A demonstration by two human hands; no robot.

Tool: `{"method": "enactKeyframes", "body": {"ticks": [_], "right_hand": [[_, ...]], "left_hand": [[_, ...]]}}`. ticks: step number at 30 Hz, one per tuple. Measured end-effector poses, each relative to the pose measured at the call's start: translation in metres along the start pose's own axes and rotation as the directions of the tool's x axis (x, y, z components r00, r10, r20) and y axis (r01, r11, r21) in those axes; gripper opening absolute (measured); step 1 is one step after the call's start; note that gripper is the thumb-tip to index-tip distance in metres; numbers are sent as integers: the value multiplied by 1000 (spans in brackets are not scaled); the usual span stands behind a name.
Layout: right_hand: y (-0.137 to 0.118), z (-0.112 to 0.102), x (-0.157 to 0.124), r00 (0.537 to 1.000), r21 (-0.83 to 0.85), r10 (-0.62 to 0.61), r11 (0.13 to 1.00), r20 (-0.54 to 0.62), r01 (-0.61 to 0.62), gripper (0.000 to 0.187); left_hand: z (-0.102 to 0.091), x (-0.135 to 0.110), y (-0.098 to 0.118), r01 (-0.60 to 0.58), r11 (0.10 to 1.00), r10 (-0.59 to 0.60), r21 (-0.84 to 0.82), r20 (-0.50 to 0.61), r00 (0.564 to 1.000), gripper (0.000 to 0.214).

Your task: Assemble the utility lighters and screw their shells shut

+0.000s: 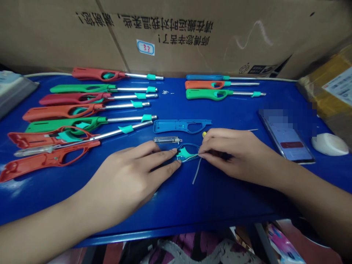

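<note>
My left hand (132,174) lies over a blue lighter casing half (195,145), its fingertips pressing the casing at a green trigger (183,153). The hand hides the handle end. At the casing's front end, my right hand (233,152) pinches a thin whitish tube (196,171), whose loose end hangs toward me. Just behind lies a clear fuel tank (167,140) with a metal tip. Beyond it rests the other blue casing half (178,126). A small yellow piece (204,134) shows beside my right fingers.
Several assembled lighters, among them a green one (82,88), lie at left; three more, one orange (205,85), at back right. An opened orange lighter (46,157) lies front left. Small screws (165,92), a phone (291,137), a white mouse (329,143) and a cardboard box (176,58) surround the work.
</note>
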State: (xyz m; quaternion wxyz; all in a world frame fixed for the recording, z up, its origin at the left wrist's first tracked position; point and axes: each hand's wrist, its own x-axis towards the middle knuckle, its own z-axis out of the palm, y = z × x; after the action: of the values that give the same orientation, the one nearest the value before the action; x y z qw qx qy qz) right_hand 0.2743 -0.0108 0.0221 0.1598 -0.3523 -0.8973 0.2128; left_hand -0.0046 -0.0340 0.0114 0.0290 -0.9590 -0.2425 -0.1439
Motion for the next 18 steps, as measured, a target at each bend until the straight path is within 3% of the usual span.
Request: {"method": "enactKeyframes", "body": {"ticks": [18], "right_hand": [[-1,0,1,1000,22,25,999,-9,-25,16]], "left_hand": [[-1,2,-1,-12,1000,12,-7,-1,1000,32]]}}
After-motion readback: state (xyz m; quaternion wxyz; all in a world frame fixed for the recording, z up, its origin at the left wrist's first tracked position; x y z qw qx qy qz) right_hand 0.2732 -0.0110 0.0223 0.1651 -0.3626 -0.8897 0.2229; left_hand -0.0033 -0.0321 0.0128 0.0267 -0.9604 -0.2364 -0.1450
